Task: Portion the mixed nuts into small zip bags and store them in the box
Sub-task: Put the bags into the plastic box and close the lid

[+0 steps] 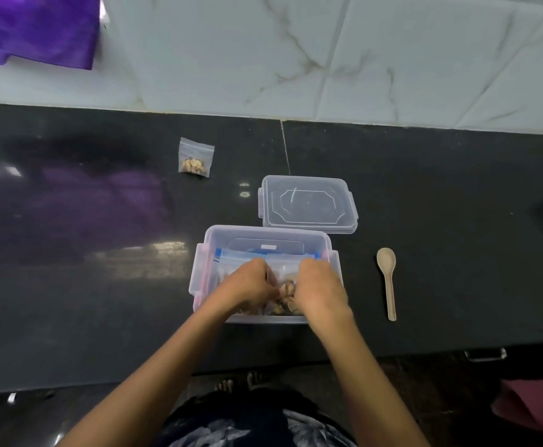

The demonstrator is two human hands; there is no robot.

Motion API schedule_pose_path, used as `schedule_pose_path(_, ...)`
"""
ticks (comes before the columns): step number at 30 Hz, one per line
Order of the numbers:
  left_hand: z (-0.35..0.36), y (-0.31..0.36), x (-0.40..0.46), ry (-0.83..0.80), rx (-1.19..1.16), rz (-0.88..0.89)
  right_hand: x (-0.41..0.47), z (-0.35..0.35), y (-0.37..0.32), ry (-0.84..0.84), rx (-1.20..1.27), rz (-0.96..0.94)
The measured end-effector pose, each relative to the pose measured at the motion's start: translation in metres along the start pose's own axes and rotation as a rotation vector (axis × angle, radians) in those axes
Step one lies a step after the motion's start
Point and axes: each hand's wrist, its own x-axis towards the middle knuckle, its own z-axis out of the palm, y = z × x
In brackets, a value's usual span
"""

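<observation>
Both hands: left hand (247, 285), right hand (320, 288) pressing zip bags (283, 285) into box (265, 235) | grip: curled, closure unclear | next: fetching stray bag (195, 158), fitting lid (307, 204)

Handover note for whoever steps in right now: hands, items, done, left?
Left hand and right hand: both down inside the clear plastic storage box, fingers on the zip bags of mixed nuts; exact grip hidden.
Clear snap-lock lid: off, lying on the black counter behind the box.
Beige spoon: lying on the counter to the right of the box, untouched.
Done: several filled bags are in the box.
Left: one small filled zip bag sits on the counter, back left of the box; box it, then fit the lid.
</observation>
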Motion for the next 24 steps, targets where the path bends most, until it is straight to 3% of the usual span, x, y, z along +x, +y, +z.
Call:
schedule_pose_path(7,0.003,-0.002,0.006,0.016,-0.002,-0.065,0.001,0.008,-0.007,0.016,-0.020,0.050)
schedule_pose_path(14,0.007,-0.006,-0.002,0.325,0.022,-0.074,-0.002,0.000,-0.004,0.057,0.038,0.052)
schedule_pose_path(24,-0.037,0.012,-0.029,0.555,-0.075,0.087,0.013,-0.035,-0.012,0.181,0.151,-0.040)
